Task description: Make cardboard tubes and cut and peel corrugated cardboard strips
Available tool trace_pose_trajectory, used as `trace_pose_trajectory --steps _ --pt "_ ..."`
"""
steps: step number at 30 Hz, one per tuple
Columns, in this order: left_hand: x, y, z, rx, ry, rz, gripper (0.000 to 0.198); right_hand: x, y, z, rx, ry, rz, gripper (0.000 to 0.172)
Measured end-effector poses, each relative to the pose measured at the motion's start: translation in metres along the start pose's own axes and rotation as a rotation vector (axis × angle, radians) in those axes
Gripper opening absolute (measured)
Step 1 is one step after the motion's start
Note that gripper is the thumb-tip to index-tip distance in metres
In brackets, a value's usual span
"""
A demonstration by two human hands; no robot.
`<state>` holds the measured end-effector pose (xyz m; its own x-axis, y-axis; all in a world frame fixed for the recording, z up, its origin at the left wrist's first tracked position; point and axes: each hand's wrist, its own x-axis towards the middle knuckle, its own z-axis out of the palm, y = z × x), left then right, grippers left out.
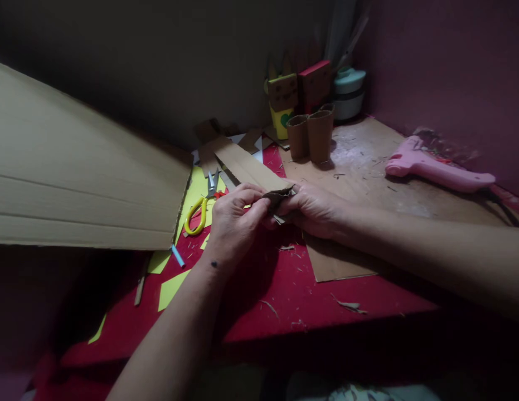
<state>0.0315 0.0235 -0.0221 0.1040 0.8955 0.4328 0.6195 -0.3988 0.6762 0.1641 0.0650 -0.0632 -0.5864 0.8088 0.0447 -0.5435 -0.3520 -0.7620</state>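
Observation:
Both of my hands grip the near end of a long cardboard strip (251,164), which stretches away from me over the table. My left hand (239,214) pinches the torn, dark edge between thumb and fingers. On the other side my right hand (311,209) is closed around the same end, its fingertips partly hidden underneath. Yellow-handled scissors (195,216) lie just left of my left hand, blades pointing away. Beyond my right hand, two cardboard tubes (320,136) stand upright side by side on a cardboard sheet (347,256).
A large cardboard panel (83,167) juts in from the left. The pink glue gun (439,167) lies at right. Decorated figures (283,103) and a lidded blue container (349,94) stand at the back. Yellow paper (171,289), a blue stick (178,256) and scraps litter the red surface (251,312).

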Motion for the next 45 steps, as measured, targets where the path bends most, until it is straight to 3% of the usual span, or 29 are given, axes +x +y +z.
trace_pose_trajectory --steps 4,6,7,10,18,21,32,39,45 --pt "0.001 0.0 -0.001 -0.103 -0.012 -0.085 0.015 -0.001 -0.002 -0.001 -0.001 -0.003 0.031 0.026" --pt "0.001 -0.001 -0.001 -0.09 -0.039 -0.057 0.008 -0.001 -0.003 -0.002 -0.025 -0.03 0.02 0.024" --pt "0.002 -0.002 -0.001 -0.053 -0.057 -0.011 0.006 -0.002 -0.004 -0.002 -0.031 -0.048 0.004 0.024" --pt "0.003 -0.006 0.0 0.166 -0.065 0.185 0.027 -0.003 -0.005 0.0 -0.022 -0.076 -0.018 0.022" --pt "0.001 -0.022 0.003 0.527 -0.005 0.522 0.017 -0.004 -0.008 0.005 -0.005 -0.048 0.042 0.019" --pt "0.0 -0.022 0.004 0.547 0.031 0.578 0.015 -0.003 -0.007 0.003 0.024 -0.046 0.079 0.019" --pt "-0.003 -0.015 0.004 0.472 0.121 0.472 0.014 -0.003 -0.001 0.001 0.007 -0.071 0.046 0.019" --pt "-0.004 -0.012 0.005 0.228 0.106 0.219 0.015 -0.006 -0.003 0.002 -0.002 -0.101 0.065 0.02" --pt "-0.001 -0.008 0.005 0.056 0.084 0.095 0.012 -0.004 -0.002 0.001 -0.024 -0.066 0.033 0.012"
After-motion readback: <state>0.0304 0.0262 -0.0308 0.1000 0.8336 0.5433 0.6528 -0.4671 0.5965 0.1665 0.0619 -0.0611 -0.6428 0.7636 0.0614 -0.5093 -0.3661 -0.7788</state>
